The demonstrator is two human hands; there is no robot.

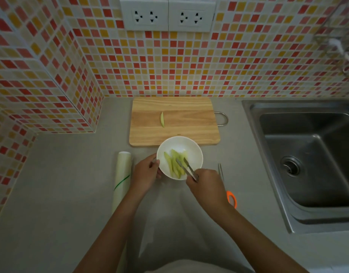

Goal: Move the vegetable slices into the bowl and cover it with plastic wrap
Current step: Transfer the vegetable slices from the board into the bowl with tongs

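Note:
A white bowl (191,146) sits on the grey counter just in front of the wooden cutting board (189,123). Several pale green vegetable slices (172,163) lie inside it. One slice (162,119) lies alone on the board. My left hand (147,172) grips the bowl's left rim. My right hand (206,184) holds metal tongs (186,167), whose tips are apart over the slices in the bowl. A roll of plastic wrap (122,174) lies on the counter left of my left hand.
Orange-handled scissors (228,192) lie on the counter right of my right hand. A steel sink (307,160) fills the right side. Mosaic-tiled walls stand behind and to the left, with sockets (167,15) above the board.

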